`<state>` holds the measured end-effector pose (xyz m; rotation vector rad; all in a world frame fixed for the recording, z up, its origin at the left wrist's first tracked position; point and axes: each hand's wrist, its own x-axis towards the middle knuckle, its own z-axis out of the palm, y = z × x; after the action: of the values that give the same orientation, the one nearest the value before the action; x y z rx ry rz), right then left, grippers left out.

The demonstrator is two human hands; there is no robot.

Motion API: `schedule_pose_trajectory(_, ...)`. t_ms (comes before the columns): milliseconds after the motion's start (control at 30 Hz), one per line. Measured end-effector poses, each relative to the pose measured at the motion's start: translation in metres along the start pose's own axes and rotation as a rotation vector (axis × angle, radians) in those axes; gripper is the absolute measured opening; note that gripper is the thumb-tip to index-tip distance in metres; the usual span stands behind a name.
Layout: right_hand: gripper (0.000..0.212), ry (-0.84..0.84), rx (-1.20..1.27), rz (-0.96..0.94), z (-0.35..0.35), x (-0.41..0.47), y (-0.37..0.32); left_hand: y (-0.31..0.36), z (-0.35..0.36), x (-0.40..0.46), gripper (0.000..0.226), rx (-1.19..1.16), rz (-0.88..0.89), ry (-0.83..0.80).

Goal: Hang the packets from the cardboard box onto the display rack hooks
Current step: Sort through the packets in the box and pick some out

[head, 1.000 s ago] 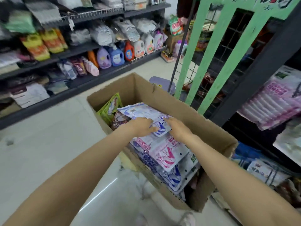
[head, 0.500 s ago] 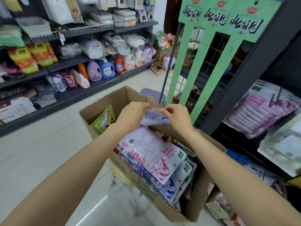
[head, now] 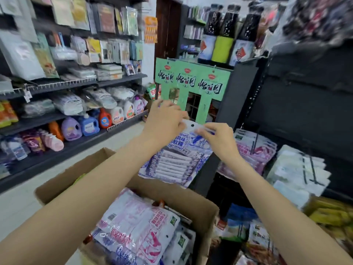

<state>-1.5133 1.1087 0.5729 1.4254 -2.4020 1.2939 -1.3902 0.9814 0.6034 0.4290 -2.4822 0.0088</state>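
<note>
Both hands, left hand [head: 165,121] and right hand [head: 217,135], pinch the top edge of a light, floppy, slippery-looking blue-and-white plastic packet [head: 175,161], best gripped beside its hang hole, above the brown cardboard box [head: 200,205].

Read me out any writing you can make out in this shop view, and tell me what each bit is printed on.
"风味软糖": blue packet held up by the left hand and right hand.
Large brush characters, repeated three times, too stylised to read: green sign.
Pink packets in the cardboard box: print blurred.
Detergent bottles, shelf goods, tall dark bottles: labels too small or blurred.
</note>
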Motion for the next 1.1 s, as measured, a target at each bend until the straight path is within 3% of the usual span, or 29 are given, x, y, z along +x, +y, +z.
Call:
schedule_pose_trajectory(367, 0.022, 0.132, -0.034, 0.127, -0.094, -0.022, 0.086, 0.113, 0.060, 0.066, 0.019, -0.067, 0.191, -0.140)
schedule_pose_trajectory(433, 0.031, 0.118, -0.068, 0.150, -0.101, -0.027, 0.110, 0.126, 0.081, 0.071, 0.019, -0.098, 0.185, -0.211)
schedule_pose_trajectory(600, 0.037, -0.025, -0.138, 0.263, -0.096, -0.039, 0.166, 0.145, 0.140, 0.068, 0.018, -0.210, 0.117, -0.402)
schedule_pose_trajectory(767, 0.026, -0.255, -0.155, 0.392, -0.081, -0.047, 0.216, 0.151, 0.206, 0.059, 0.020, -0.309, -0.004, -0.550)
schedule_pose_trajectory(933, 0.030, -0.141, -0.244, 0.428, -0.084, -0.038, 0.244, 0.169, 0.248, 0.070, 0.017, -0.520, -0.115, -0.441)
schedule_pose_trajectory(1100, 0.035, -0.106, -0.286, 0.381, -0.090, -0.022, 0.250, 0.173, 0.265, 0.081, 0.022, -0.539, -0.136, -0.314)
